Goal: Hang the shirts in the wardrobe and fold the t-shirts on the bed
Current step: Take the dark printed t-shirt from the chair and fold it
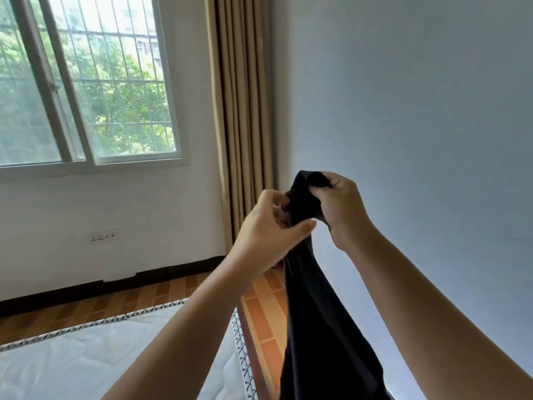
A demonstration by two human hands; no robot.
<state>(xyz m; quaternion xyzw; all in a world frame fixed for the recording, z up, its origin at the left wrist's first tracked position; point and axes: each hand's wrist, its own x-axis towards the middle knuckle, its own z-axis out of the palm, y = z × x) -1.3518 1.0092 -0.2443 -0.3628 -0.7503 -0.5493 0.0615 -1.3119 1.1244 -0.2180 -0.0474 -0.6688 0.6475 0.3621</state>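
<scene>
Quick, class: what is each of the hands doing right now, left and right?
Left hand: fingers curled, gripping the dark garment.
Right hand: pinching the top edge of the same garment, held up in the air.

The black garment [317, 327], bunched at its top in the left hand [268, 226] and right hand [340, 209], hangs limp beside the white bed [86, 365].

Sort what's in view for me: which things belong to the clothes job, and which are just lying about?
Part of the job: the dark garment, gripped near its top by the left hand and the right hand and hanging down; the mattress of the bed.

Just there: the window, the curtain, the wall socket, the floor.
</scene>
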